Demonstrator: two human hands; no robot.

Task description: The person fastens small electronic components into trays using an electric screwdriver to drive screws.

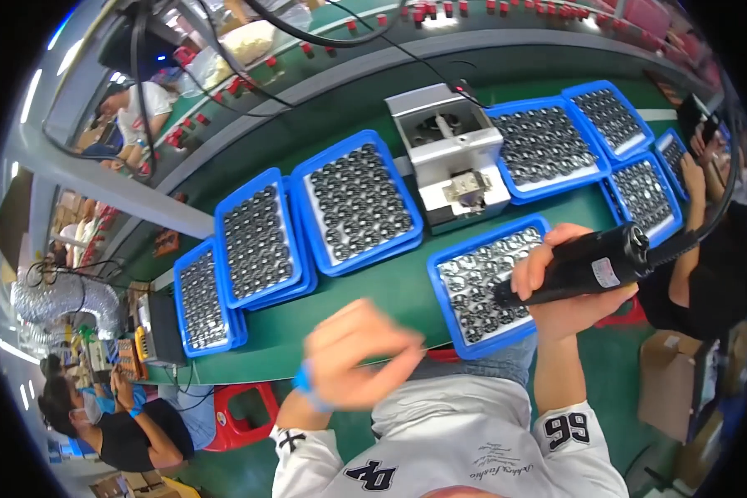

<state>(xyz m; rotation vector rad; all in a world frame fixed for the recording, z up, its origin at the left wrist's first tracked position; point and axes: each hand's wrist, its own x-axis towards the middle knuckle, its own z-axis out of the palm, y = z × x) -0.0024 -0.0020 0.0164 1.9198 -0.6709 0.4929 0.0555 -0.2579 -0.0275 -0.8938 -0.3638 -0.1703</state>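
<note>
My right hand [556, 286] is wrapped round a black cylindrical electric screwdriver [585, 267]. The tool lies nearly level, its tip to the left and its cable leaving at the right. Beneath it, a blue tray [500, 345] sits at the table's near edge, holding rows of shiny black round parts in a white insert; the tool and hand cover its right side. To the left of that tray, my left hand [358, 353], with a blue wristband, is slightly blurred above the table edge. Its fingers are curled, thumb and forefinger together; anything between them is too small to make out.
A silver metal fixture [448, 158] stands behind the near tray. More blue trays of black parts flank it, with stacks on the left [415, 234] and others on the right [548, 192]. Co-workers sit at both sides. A red stool [239, 419] stands at lower left.
</note>
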